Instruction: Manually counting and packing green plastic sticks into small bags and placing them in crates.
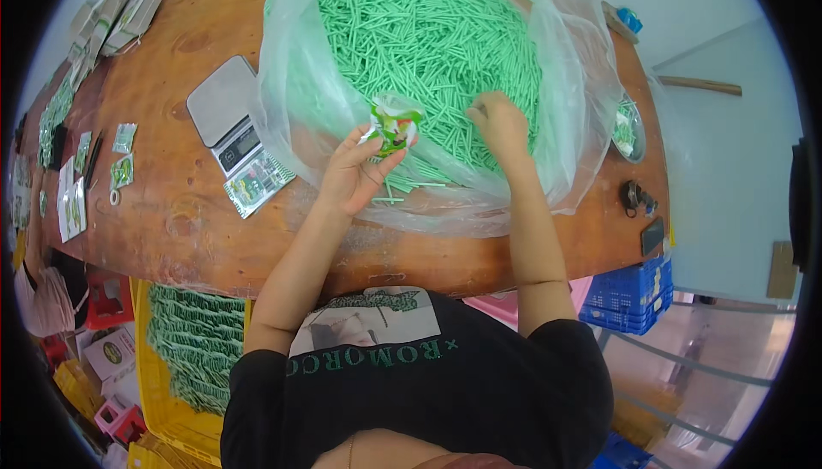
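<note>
My left hand [359, 170] grips a small green and white printed plastic pouch [393, 125] over the near left edge of the pile. Its mouth looks spread at the top. Short thin green sticks [430, 32] fill a large clear plastic bag [302, 77], its sides folded down on the table. My right hand [501, 123] reaches into the sticks with curled fingers; whether it pinches any is hidden. Several loose sticks [401, 186] lie near my left wrist, at the bag's near edge. Left of the bag is a digital scale [221, 103], with a flat printed packet [258, 183] at its near end.
Small packets [122, 170], a pen [94, 157] and white cartons [131, 19] lie along the wooden table [173, 212] at left. A metal bowl [628, 132] and a phone [652, 236] sit at right. Below stand a yellow crate [186, 427] of packed pouches and blue crates [626, 295]. Another person's sleeve [46, 302] shows far left.
</note>
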Demonstrator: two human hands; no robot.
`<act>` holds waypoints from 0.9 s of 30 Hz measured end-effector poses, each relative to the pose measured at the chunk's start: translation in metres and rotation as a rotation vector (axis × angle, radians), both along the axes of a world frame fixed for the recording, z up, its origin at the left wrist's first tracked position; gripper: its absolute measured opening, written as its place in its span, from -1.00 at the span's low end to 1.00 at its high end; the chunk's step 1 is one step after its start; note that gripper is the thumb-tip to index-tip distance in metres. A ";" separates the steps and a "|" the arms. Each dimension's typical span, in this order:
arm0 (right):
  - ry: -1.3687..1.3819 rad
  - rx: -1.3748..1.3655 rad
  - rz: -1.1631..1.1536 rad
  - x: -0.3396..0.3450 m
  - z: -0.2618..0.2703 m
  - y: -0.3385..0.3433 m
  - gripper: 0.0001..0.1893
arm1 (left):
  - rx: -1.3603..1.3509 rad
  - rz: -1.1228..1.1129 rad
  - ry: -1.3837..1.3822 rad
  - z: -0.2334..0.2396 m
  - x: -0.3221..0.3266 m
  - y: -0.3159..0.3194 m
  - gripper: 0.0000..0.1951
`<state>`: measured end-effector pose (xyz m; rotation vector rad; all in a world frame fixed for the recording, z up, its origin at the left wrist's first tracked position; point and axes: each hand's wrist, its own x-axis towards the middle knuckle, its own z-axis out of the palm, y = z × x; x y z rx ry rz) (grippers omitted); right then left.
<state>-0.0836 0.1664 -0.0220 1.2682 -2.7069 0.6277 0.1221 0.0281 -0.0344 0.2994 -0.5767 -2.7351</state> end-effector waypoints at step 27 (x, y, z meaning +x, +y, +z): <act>-0.643 -0.988 0.222 0.071 0.065 -0.036 -0.71 | 0.036 0.089 0.113 -0.015 -0.018 0.016 -0.79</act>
